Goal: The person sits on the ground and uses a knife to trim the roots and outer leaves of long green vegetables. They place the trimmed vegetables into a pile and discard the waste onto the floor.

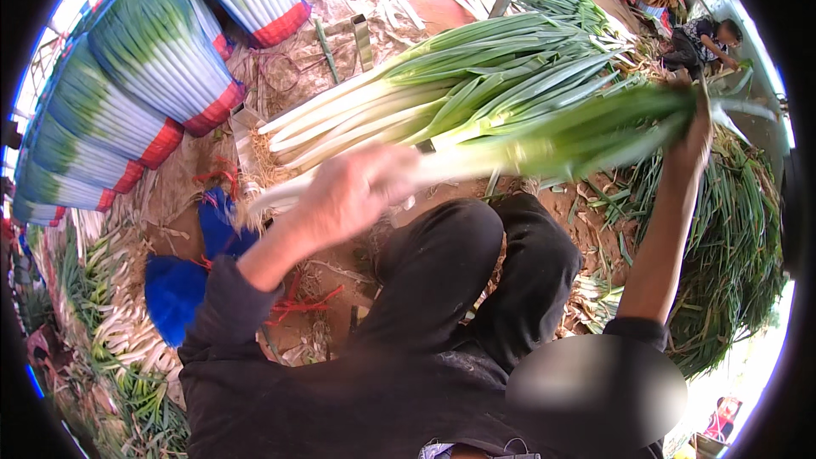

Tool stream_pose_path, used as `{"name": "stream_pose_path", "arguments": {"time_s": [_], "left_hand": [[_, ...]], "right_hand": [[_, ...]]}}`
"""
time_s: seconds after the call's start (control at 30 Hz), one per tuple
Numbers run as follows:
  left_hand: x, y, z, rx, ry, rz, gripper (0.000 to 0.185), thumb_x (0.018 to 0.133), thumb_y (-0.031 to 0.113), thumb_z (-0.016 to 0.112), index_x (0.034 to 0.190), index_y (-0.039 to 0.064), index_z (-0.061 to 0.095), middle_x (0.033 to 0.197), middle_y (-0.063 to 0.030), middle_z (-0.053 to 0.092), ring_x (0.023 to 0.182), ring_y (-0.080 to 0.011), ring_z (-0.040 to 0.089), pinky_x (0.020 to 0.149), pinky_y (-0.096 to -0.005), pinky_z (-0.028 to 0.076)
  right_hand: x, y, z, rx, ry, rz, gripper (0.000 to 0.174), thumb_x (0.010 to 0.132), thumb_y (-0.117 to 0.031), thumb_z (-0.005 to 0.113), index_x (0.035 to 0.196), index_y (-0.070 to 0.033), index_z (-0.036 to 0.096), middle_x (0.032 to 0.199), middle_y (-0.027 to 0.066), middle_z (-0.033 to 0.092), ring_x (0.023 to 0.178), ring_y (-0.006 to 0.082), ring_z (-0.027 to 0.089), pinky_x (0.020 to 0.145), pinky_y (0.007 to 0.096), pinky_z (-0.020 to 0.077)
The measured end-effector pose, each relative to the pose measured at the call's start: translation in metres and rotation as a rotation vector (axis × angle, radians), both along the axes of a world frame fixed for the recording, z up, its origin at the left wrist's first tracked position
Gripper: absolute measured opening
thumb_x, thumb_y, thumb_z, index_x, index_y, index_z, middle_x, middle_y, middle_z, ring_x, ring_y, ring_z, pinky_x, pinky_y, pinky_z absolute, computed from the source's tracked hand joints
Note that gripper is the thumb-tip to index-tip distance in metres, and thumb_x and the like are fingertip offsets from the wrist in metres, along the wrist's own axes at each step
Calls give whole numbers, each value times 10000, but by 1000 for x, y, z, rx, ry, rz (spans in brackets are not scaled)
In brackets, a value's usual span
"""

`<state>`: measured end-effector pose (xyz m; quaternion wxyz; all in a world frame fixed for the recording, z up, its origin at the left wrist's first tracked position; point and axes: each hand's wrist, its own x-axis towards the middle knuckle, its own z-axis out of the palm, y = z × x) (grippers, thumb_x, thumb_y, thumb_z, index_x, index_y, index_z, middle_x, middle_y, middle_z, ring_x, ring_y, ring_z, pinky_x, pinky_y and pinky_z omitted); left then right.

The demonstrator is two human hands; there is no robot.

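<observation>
My left hand [363,188] is closed around the white stalks of a bunch of long green onions [548,140]. At the leafy end, my right hand [692,111] grips the green tops; this end is motion-blurred. The bunch lies almost level above my knees, roots to the left. Just beyond it, a large heap of green onions [446,76] rests with its roots against a metal plate [245,134]. Upright metal posts [361,41] stand along the heap's far side.
Packed onion bundles in netting with red ends [159,44] line the left. Loose onions [134,331] cover the lower left ground, near blue cloth or netting [175,296] and red ties [306,303]. Cut leaves [727,248] are piled at right. Another person [701,44] sits at upper right.
</observation>
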<state>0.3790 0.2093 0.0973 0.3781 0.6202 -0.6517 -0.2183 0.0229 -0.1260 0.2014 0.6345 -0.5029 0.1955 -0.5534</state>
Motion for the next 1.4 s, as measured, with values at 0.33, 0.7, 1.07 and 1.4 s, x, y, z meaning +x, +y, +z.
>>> {"name": "stream_pose_path", "arguments": {"time_s": [0.33, 0.7, 1.07, 1.4], "left_hand": [[114, -73, -160, 350, -411, 370, 388, 919, 313, 657, 1249, 109, 646, 1101, -196, 681, 1041, -384, 631, 909, -471, 499], [136, -71, -195, 317, -565, 411, 466, 904, 339, 658, 1299, 97, 614, 1191, -195, 624, 1104, -360, 605, 905, -481, 510], [66, -236, -179, -66, -471, 267, 813, 912, 542, 604, 1445, -34, 391, 1422, -279, 469, 1313, -441, 440, 1133, -504, 323], [22, -273, -188, -236, -778, 187, 573, 993, 414, 527, 1452, 76, 469, 1468, -166, 479, 1384, -347, 397, 1147, -506, 287]], "right_hand": [[149, -70, -142, 135, 1199, -243, 819, 783, -560, 775, 1136, 157, 596, 989, 238, 636, 789, 256, 625, 710, 400, 520], [36, 104, -223, 85, 1126, -19, 301, 919, -168, 667, 1110, 64, 661, 881, 123, 719, 743, 152, 695, 719, 290, 546], [-168, 264, -385, 643, 1504, -296, 276, 878, -252, 653, 897, 18, 709, 785, 121, 680, 707, 185, 626, 658, 342, 496], [-150, 356, -389, 856, 1319, -116, 294, 875, -282, 645, 895, 4, 712, 789, 133, 691, 731, 220, 650, 680, 374, 505]]}}
